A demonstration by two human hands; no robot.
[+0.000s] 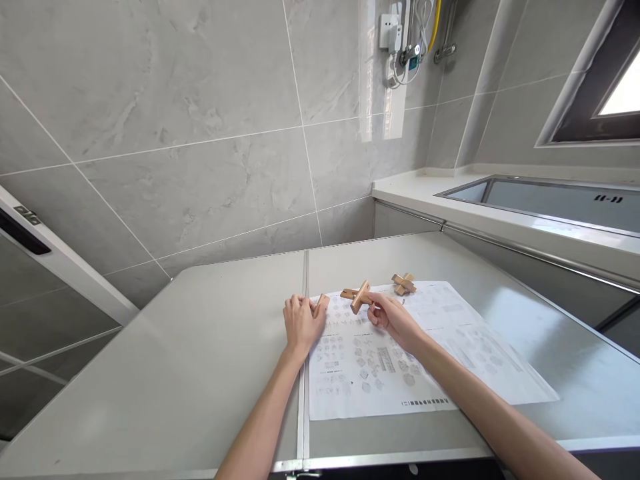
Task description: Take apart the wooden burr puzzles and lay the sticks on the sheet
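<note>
A printed sheet of diagrams (450, 347) lies on a grey table top (200, 360). My right hand (393, 319) pinches a crossed wooden puzzle piece (357, 295) over the sheet's far edge. My left hand (301, 321) rests at the sheet's left corner, fingers curled around a small wooden bar (321, 303). A second assembled wooden cross (403, 284) lies on the paper just beyond my right hand, untouched.
A steel sink (550, 200) is set in the white counter (415, 190) at the right, higher than the table. Tiled walls close off the back. Sockets and cables (405, 40) hang on the wall. A window (610, 87) is at the upper right.
</note>
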